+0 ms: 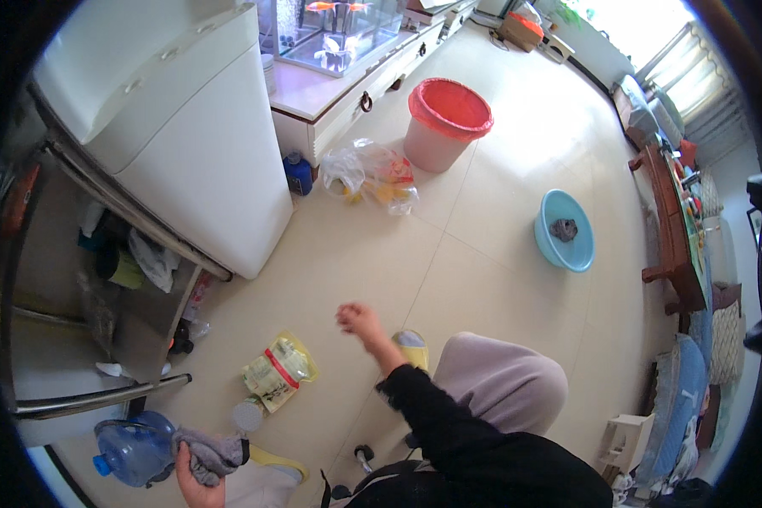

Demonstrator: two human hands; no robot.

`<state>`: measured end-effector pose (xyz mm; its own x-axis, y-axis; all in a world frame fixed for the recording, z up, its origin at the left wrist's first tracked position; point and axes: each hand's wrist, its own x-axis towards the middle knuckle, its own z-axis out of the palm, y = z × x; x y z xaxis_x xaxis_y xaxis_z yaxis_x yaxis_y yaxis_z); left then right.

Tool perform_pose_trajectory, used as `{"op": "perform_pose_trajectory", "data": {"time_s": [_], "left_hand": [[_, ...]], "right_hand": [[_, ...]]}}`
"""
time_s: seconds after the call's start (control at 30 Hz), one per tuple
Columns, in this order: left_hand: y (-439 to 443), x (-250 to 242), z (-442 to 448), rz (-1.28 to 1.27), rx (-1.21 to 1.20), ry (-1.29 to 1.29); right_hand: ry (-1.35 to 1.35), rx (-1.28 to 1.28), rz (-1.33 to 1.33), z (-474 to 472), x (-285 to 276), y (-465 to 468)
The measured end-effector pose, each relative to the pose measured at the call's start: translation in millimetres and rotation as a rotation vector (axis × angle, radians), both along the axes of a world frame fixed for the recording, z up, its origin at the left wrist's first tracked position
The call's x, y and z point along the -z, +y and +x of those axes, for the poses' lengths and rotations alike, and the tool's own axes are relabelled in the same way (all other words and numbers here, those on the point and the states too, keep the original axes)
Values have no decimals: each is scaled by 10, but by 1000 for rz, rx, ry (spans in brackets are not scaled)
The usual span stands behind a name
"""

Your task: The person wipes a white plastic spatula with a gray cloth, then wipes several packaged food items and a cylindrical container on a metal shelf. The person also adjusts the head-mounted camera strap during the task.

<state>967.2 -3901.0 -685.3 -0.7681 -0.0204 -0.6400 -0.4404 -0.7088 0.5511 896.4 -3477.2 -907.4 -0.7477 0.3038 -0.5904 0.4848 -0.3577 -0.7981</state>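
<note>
My left hand grips a bunched grey cloth at the lower left. Right behind the cloth lies a clear blue plastic water jug with a blue cap; whether they touch is hard to tell. My right hand is over the floor, blurred, its fingers curled, with no object visible in it. Below and left of that hand, a yellow-green plastic pouch with a red band lies on the tiles. A round container with a whitish top stands against the pouch's lower end.
A light blue basin holding a dark wet-looking cloth is at right. Ahead are a red-lined bin and a plastic bag. A white cabinet and a metal-framed shelf border the left; a fish tank stands beyond.
</note>
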Motion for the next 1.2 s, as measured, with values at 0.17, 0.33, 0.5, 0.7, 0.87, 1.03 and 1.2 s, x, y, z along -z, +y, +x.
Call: {"op": "perform_pose_trajectory", "data": {"time_s": [0.17,0.33,0.5,0.7,0.87,1.03,1.2], "left_hand": [[-71,106,-201,-140,70,9],[-202,118,-315,-59,195,76],[96,-164,-500,224,308,396],[577,-348,-98,488,383,321],[679,-522,570,834,500,380],[610,-737,1110,442,441,489],[467,-837,1139,778,560,359]], "right_hand": [[4,-380,-23,361,-317,-965],[214,-363,58,276,-965,-1064],[469,-472,-29,625,-1846,-1613],[882,-505,292,1286,-2521,-1872],[695,-394,550,1622,-2721,-1840],[699,-215,93,1801,-3073,-1765],[738,-244,-120,1864,-3295,-1873]]}}
